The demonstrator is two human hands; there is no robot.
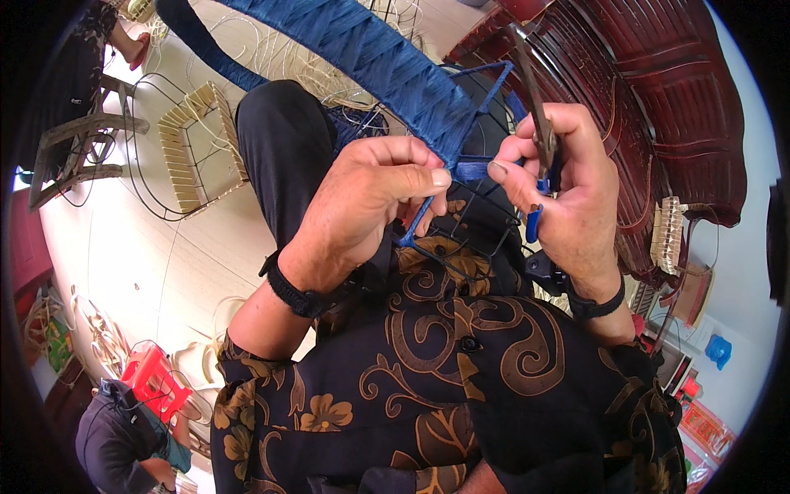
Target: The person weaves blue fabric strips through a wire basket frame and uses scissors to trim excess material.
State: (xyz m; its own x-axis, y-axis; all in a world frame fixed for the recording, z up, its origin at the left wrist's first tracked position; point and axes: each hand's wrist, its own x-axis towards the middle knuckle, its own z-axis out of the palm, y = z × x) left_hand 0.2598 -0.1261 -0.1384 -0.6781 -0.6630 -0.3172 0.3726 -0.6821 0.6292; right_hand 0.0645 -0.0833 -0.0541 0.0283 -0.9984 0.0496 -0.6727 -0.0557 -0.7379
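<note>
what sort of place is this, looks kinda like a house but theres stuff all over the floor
Perhaps a living room doubling as a small craft workshop: dark red wooden furniture stands to the right, while a partly wrapped wire frame and loose pale strands lie about.

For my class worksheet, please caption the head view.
Left hand pinching a blue-wrapped frame near one corner; right hand holding a dark metal tool.
</note>
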